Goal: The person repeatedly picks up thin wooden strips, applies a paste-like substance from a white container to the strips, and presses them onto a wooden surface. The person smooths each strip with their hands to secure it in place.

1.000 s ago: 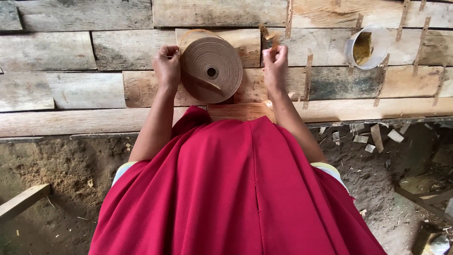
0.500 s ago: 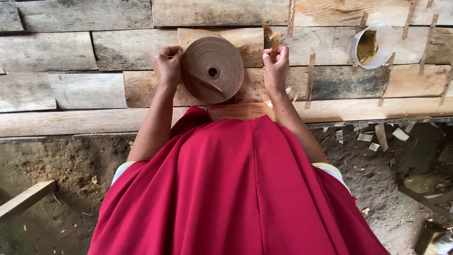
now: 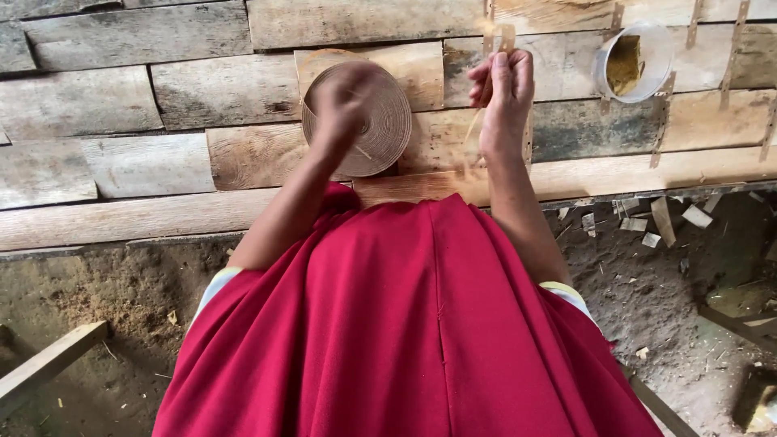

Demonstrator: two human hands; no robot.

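A round coil of thin tan wood strip [image 3: 387, 121] lies flat on rough wooden planks [image 3: 162, 89]. My left hand [image 3: 340, 105] is over the coil's face, blurred with motion, fingers curled against it. My right hand [image 3: 500, 93] is raised to the right of the coil and pinches a thin pale strip [image 3: 495, 36] that stands up between its fingers. A red cloth [image 3: 405, 324] covers my lap below both arms.
A white plastic cup [image 3: 631, 61] with yellowish stuff inside stands on the planks at the upper right. Several thin wood strips [image 3: 732, 40] lie across the boards there. Chips and scraps [image 3: 655, 222] litter the dirt ground. A wooden batten [image 3: 48, 364] lies at lower left.
My left hand moved from the coil's left edge onto its face. My right hand lifted higher with the strip pinched in it. The view came closer to the planks.
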